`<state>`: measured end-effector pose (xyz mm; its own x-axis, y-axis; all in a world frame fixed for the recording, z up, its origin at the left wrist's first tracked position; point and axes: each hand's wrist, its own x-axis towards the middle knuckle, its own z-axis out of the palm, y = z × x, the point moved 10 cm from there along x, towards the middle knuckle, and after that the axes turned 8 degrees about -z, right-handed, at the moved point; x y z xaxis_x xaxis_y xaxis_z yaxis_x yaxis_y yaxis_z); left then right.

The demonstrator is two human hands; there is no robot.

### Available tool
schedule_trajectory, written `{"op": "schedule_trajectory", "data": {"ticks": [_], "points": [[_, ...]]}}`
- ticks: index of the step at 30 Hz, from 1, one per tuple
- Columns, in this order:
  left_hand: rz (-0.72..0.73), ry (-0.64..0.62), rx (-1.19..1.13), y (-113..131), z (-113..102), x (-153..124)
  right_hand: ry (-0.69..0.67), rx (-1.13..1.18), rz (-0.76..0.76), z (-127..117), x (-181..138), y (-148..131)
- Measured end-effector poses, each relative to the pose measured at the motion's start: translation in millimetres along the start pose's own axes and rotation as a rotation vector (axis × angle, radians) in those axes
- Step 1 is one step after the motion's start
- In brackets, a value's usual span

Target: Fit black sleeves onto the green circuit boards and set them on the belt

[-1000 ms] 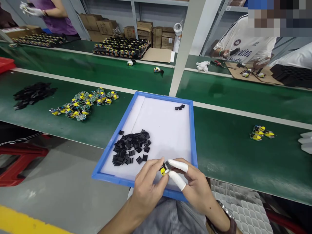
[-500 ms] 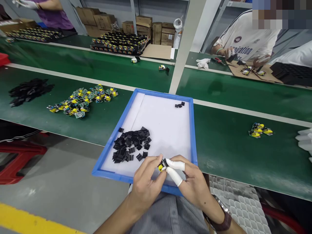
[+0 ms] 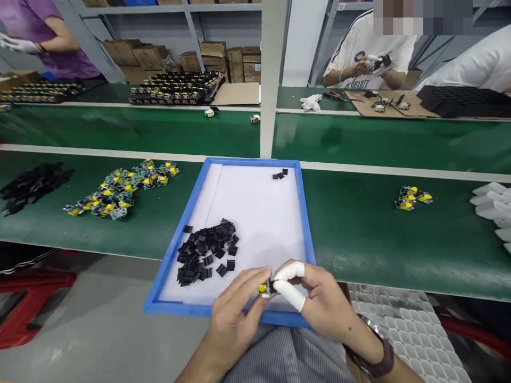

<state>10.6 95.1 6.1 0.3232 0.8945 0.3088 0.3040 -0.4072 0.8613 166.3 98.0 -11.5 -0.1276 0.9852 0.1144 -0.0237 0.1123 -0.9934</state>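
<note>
Both my hands meet over the near edge of a blue-rimmed white tray (image 3: pixel 307 223). My left hand (image 3: pixel 235 314) and my right hand (image 3: pixel 319 303) pinch the same small yellow and black circuit part (image 3: pixel 265 288) between their fingertips. White finger cots cover my right thumb and forefinger, and a watch sits on that wrist. A heap of small black pieces (image 3: pixel 205 252) lies on the tray just left of my hands. A few more black pieces (image 3: pixel 279 174) rest at the tray's far right corner.
On the green belt lie a pile of yellow-green circuit boards (image 3: pixel 120 189) at left, black parts (image 3: pixel 30 183) farther left, a small board cluster (image 3: pixel 411 197) at right and white parts (image 3: pixel 493 205) at the right edge. Other people work across the far belt. A white cell tray (image 3: pixel 407 335) sits near my right arm.
The view has swung a little, so the tray now looks squarer to me. My hands stay together on the small part over the tray's near edge. A person opposite has raised both hands.
</note>
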Motion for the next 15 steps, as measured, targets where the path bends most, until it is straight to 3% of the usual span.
{"op": "schedule_trajectory", "data": {"ticks": [4, 8, 15], "points": [[-0.190, 0.087, -0.118, -21.6, -10.9, -2.5, 0.206, 0.123, 0.016, -21.2, -8.6, 4.0], [-0.182, 0.058, -0.243, -15.7, -4.1, -1.2, 0.172, 0.123, -0.056, -5.2, -9.6, 0.2], [-0.162, 0.089, -0.242, -12.2, -2.5, 0.6, 0.177, 0.100, -0.097, 7.5, -4.8, 3.3]]}}
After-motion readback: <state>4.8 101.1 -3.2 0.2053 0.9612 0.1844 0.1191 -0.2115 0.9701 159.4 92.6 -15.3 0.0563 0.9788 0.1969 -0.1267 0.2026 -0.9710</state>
